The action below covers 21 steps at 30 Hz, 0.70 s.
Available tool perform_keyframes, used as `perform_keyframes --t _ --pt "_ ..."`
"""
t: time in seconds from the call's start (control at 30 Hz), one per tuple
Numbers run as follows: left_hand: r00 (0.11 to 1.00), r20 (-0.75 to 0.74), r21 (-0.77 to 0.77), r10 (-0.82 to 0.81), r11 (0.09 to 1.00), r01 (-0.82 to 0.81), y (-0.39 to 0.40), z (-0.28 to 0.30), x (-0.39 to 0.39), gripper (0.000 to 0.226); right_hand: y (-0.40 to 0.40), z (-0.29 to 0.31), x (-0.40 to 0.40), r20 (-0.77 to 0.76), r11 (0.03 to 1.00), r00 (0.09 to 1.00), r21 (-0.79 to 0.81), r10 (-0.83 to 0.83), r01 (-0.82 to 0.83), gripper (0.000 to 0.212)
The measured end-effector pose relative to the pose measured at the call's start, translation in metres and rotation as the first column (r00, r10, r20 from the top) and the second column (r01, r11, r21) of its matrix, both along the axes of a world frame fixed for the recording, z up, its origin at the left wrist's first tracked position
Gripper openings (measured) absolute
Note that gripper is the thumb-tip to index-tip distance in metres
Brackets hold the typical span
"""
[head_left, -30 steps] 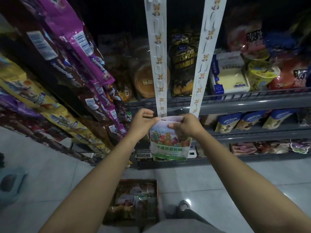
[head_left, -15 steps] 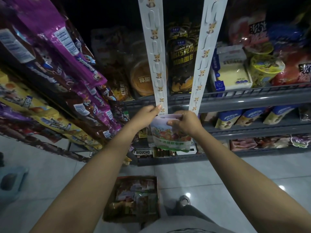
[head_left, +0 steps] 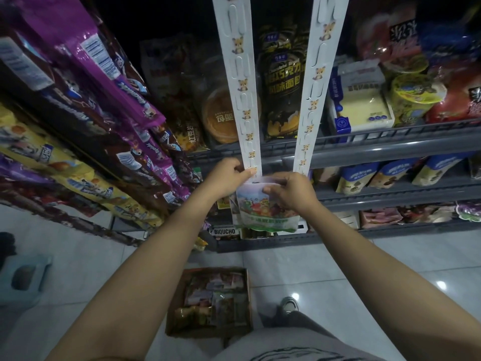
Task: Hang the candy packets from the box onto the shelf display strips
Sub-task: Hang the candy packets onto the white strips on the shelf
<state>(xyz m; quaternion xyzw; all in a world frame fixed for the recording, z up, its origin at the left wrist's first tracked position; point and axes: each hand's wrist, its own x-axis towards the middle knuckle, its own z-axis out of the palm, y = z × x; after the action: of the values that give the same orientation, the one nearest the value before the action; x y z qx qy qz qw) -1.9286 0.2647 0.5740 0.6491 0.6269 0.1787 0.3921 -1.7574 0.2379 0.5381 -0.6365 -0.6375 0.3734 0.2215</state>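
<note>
Both hands meet at the foot of the left display strip [head_left: 243, 82], a white band printed with small fox figures that hangs down in front of the shelves. The left hand [head_left: 226, 178] pinches the strip's lowest end between thumb and curled fingers, steadying it. The right hand [head_left: 291, 192], just beside it and slightly lower, grips the top edge of a candy packet [head_left: 265, 214] with curled fingers and thumb. The packet hangs below both hands, its white upper edge lifted to the strip's end right between them; whether it is already hooked on cannot be told. Its printed front shows bright fruit-coloured sweets above a green band.

The right display strip [head_left: 316, 82] ends just above the right hand's knuckles, touched by neither hand. Far below the forearms, on the pale tiled floor [head_left: 364, 269], stands the cardboard box [head_left: 212, 303], open and full of mixed packets, with a shoe [head_left: 289, 304] just to its right. Beyond the hands run grey shelves [head_left: 390, 147] stacked with bagged snacks, and left of the left arm slant rows of purple and yellow bags [head_left: 86, 82].
</note>
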Motion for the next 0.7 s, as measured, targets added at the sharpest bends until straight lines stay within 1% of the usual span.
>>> perform_keyframes --t 0.13,0.2,0.27,0.4,0.53,0.7 --pt "0.999 -0.036 -0.002 0.0 1.0 0.0 0.001 0.002 0.001 0.023 -0.007 -0.005 0.001 0.074 0.999 0.997 0.024 0.032 -0.034 0.028" --pt "1.0 -0.017 -0.033 0.015 0.999 -0.015 -0.001 0.002 0.003 0.022 -0.011 -0.006 0.002 0.065 0.998 0.997 0.047 0.032 -0.036 0.029" --pt "1.0 0.0 -0.056 0.027 0.998 -0.027 -0.001 0.001 0.004 0.028 -0.014 -0.007 0.002 0.034 0.998 0.999 0.055 0.03 -0.032 0.029" --pt "0.999 0.03 -0.099 0.04 0.994 -0.037 -0.004 0.0 0.006 0.033 -0.016 -0.004 0.004 -0.023 0.999 0.999 0.015 0.03 -0.03 0.023" --pt "0.991 0.111 -0.146 0.077 0.987 -0.061 -0.009 0.0 0.004 0.035 -0.011 0.005 0.006 -0.024 0.999 0.999 -0.033 0.022 -0.023 0.029" --pt "0.994 0.075 -0.175 0.082 0.982 -0.068 -0.012 0.002 0.0 0.036 -0.001 0.02 0.002 -0.029 0.995 0.999 -0.095 0.033 -0.035 0.029"
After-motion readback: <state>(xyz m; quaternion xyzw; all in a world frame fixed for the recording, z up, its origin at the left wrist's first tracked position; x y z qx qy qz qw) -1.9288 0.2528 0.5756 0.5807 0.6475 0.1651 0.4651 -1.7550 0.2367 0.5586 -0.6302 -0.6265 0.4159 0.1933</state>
